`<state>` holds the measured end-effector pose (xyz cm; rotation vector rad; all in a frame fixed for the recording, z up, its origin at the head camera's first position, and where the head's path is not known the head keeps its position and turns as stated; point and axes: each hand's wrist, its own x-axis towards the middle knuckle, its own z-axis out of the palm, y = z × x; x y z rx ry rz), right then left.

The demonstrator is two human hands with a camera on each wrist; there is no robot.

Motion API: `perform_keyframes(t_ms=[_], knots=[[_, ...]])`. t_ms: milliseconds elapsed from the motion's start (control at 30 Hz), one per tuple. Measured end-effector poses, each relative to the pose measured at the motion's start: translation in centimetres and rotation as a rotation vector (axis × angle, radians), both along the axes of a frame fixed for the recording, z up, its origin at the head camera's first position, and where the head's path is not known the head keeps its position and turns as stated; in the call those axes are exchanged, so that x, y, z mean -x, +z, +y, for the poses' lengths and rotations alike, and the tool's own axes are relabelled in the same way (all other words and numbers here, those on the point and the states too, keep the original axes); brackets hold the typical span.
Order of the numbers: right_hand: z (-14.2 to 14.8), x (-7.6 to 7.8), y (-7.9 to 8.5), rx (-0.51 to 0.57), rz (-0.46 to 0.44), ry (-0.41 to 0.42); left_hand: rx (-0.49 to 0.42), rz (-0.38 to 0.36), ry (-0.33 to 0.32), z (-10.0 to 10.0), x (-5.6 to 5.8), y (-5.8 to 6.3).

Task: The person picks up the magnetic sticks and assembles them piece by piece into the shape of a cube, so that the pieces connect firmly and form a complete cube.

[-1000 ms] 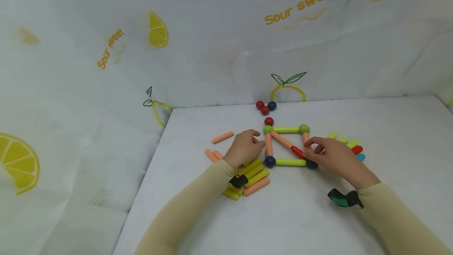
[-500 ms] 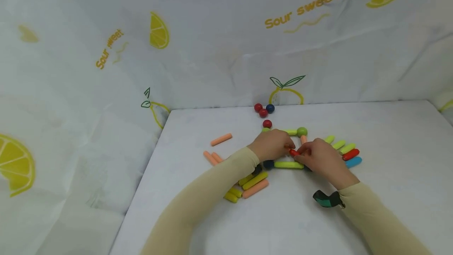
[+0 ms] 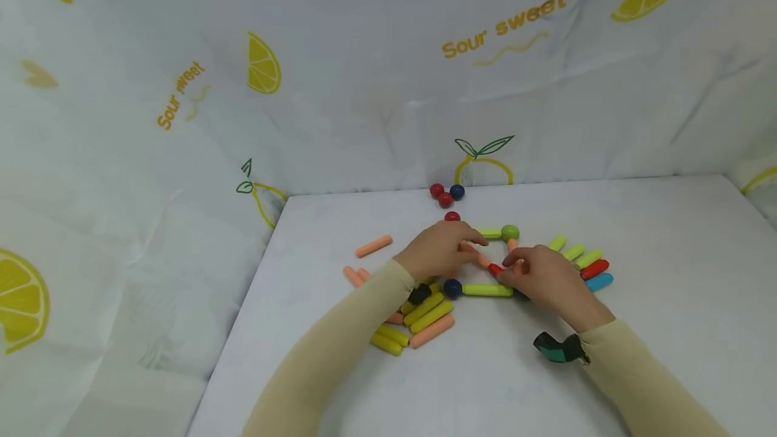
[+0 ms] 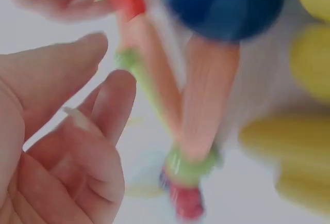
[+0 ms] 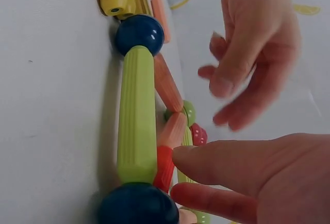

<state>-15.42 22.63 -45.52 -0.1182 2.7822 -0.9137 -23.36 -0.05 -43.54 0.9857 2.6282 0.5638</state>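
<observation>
Left hand [image 3: 440,249] drawn back leftward | red stick [image 5: 164,166] bright, abutting orange stick [image 5: 173,130]

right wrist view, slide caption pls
Right hand pinches a red stick behind a lime stick spanning two blue balls; left hand empty.

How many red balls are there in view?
3: the back red ball and middle red ball near a dark blue ball, the front red ball beyond the left hand. Others may be hidden.

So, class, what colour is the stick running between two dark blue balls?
The stick is yellow-green; it shows best in the right wrist view.
</observation>
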Motion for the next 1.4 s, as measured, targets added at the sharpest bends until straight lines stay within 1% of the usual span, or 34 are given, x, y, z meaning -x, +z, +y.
perform_keyframes(t_ms=[100,167,233,300,367,433,467,567,633,733,833,933,1067,1167,1233,1300,1367,1400], knots=[[-0.1,-0.1,0.2,-0.026,-0.027,-0.007,-0.084,0.015,0.119,-4.6,-0.7,0.2],[0.0,-0.2,0.3,-0.042,-0.061,-0.009,-0.093,0.001,0.214,-7.3,-1.2,0.0],[0.2,-0.2,0.4,-0.056,-0.091,-0.016,-0.077,-0.022,0.286,-9.4,-1.5,-0.3],[0.2,-0.2,0.5,-0.064,-0.111,-0.024,-0.080,-0.087,0.331,-10.6,-1.8,-0.7],[0.0,-0.1,0.6,-0.070,-0.117,-0.027,-0.084,-0.144,0.334,-11.3,-1.8,-1.1],[-0.2,-0.1,0.7,-0.074,-0.111,-0.025,-0.080,-0.191,0.311,-11.4,-1.9,-1.4],[-0.3,-0.1,0.6,-0.076,-0.109,-0.024,-0.075,-0.205,0.294,-11.3,-1.9,-1.6],[-0.6,0.1,0.7,-0.084,-0.094,-0.016,-0.059,-0.208,0.241,-11.0,-1.9,-2.2],[-0.8,0.3,0.8,-0.093,-0.070,-0.012,-0.058,-0.212,0.228,-10.9,-2.0,-2.3],[-1.7,0.6,1.4,-0.091,-0.002,0.012,-0.081,-0.269,0.244,-11.2,-2.0,-2.1],[-3.9,0.9,2.3,-0.072,0.067,0.090,-0.092,-0.322,0.284,-11.7,-1.9,-1.7],[-7.0,1.6,2.9,-0.067,0.109,0.218,-0.105,-0.346,0.330,-12.2,-1.7,-1.5],[-10.7,3.2,3.1,-0.131,0.140,0.404,-0.124,-0.378,0.375,-12.8,-1.6,-1.2],[-12.6,4.2,2.8,-0.195,0.144,0.501,-0.122,-0.403,0.380,-12.9,-1.6,-1.0],[-13.6,4.5,2.5,-0.235,0.138,0.538,-0.121,-0.417,0.376,-13.1,-1.6,-0.8],[-14.3,4.6,2.3,-0.262,0.135,0.557,-0.126,-0.430,0.371,-13.6,-1.7,-0.6],[-14.8,4.1,2.4,-0.285,0.148,0.575,-0.119,-0.434,0.357,-14.3,-1.8,-0.3],[-14.9,3.7,2.6,-0.290,0.155,0.581,-0.105,-0.421,0.342,-14.7,-1.8,-0.1]])
